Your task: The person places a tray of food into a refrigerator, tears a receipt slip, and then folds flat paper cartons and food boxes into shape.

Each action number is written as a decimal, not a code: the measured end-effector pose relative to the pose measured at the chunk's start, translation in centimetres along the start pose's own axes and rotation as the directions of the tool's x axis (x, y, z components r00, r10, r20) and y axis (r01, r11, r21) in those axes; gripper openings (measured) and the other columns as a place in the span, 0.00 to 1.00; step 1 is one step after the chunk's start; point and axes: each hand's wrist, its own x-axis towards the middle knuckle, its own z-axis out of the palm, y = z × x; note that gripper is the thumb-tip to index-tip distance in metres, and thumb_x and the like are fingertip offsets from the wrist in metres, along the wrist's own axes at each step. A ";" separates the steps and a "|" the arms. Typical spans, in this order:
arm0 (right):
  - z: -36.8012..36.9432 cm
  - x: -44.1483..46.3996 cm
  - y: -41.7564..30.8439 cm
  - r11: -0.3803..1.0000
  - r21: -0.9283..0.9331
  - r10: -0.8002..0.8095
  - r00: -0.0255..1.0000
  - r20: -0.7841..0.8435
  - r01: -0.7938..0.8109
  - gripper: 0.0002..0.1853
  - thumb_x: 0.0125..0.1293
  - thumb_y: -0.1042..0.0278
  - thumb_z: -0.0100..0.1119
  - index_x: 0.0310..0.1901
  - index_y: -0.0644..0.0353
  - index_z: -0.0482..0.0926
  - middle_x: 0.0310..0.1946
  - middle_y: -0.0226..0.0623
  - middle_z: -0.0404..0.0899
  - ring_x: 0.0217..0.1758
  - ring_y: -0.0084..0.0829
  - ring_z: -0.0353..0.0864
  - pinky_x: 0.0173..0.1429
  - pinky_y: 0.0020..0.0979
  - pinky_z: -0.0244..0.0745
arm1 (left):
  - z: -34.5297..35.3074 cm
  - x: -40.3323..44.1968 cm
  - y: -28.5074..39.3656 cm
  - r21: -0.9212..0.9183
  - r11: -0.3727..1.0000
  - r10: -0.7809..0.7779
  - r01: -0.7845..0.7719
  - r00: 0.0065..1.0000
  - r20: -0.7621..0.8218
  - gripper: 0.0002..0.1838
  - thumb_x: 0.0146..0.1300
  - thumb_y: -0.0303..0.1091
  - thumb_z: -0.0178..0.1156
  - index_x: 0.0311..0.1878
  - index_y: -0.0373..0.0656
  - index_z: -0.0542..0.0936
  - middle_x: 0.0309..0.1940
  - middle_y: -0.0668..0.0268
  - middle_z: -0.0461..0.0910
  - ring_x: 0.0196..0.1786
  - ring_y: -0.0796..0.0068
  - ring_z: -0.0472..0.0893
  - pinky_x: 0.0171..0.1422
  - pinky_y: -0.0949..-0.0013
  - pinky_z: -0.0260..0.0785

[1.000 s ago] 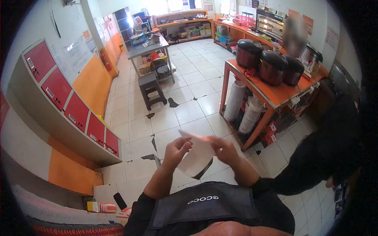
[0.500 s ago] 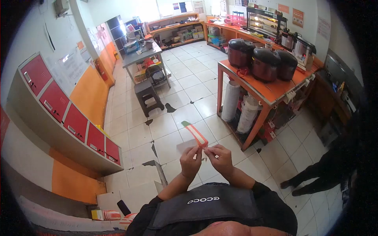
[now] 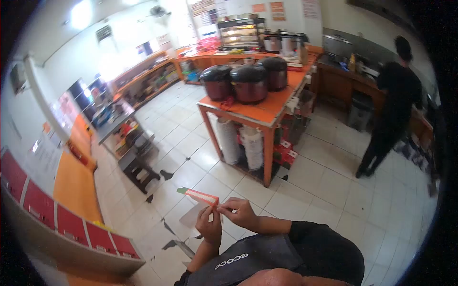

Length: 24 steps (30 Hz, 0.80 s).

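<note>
A narrow orange, white and green carton piece [image 3: 201,196], striped and apparently folded, points away from me to the upper left. My left hand [image 3: 209,225] pinches its near end from below, fingers closed. Fingertips of my right hand [image 3: 238,212] close on the same near end from the right side. Its exact shape is too small to make out.
Ahead stands an orange table [image 3: 267,114] bearing several dark rice cookers [image 3: 249,85], with stacked white containers [image 3: 251,148] underneath. Red lockers [image 3: 71,219] line the left, near a dark stool [image 3: 138,169]. Another person [image 3: 393,105] in black stands at the right-hand counter.
My view has swung right and tilted, so the table, lockers and hands sit further left in it. More of the other person shows now. Both hands still hold the carton piece.
</note>
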 end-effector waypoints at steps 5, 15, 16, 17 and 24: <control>-1.2 -0.7 0.8 0.997 0.073 0.039 0.998 -0.057 -0.035 0.08 0.55 0.68 0.64 0.32 0.65 0.81 0.24 0.39 0.78 0.24 0.26 0.76 0.28 0.26 0.69 | 1.6 0.1 0.7 -0.088 0.996 0.001 0.005 0.997 0.072 0.07 0.50 0.23 0.64 0.35 0.35 0.80 0.29 0.57 0.80 0.33 0.65 0.81 0.37 0.68 0.73; -3.8 -0.6 0.2 0.767 0.486 0.458 0.888 0.045 -0.420 0.13 0.60 0.60 0.60 0.34 0.65 0.81 0.25 0.31 0.78 0.26 0.15 0.71 0.29 0.22 0.66 | 4.3 0.9 2.9 -0.564 0.664 -0.448 0.491 0.865 0.225 0.07 0.50 0.22 0.63 0.34 0.37 0.81 0.28 0.58 0.80 0.31 0.69 0.80 0.36 0.70 0.72; -4.0 -0.5 0.7 0.760 0.483 0.483 0.875 0.025 -0.434 0.11 0.59 0.63 0.61 0.33 0.65 0.80 0.23 0.33 0.77 0.25 0.19 0.72 0.28 0.23 0.66 | 4.3 1.2 3.2 -0.596 0.597 -0.492 0.537 0.832 0.257 0.07 0.50 0.22 0.63 0.34 0.37 0.81 0.28 0.58 0.80 0.31 0.69 0.80 0.36 0.70 0.72; -3.9 -0.6 1.0 0.903 0.298 0.347 0.935 -0.076 -0.311 0.11 0.58 0.64 0.62 0.33 0.64 0.80 0.23 0.35 0.77 0.24 0.21 0.73 0.27 0.24 0.67 | 4.3 0.9 2.7 -0.489 0.763 -0.378 0.423 0.905 0.194 0.07 0.50 0.22 0.63 0.34 0.37 0.81 0.27 0.58 0.80 0.31 0.69 0.80 0.36 0.70 0.72; -3.6 0.0 0.8 0.962 -0.238 -0.176 0.973 -0.150 0.138 0.06 0.55 0.70 0.62 0.30 0.64 0.79 0.21 0.39 0.74 0.23 0.37 0.76 0.27 0.33 0.71 | 4.1 1.1 2.0 -0.060 0.998 0.018 -0.013 0.996 0.084 0.06 0.49 0.22 0.64 0.32 0.35 0.80 0.28 0.58 0.80 0.33 0.64 0.80 0.36 0.69 0.72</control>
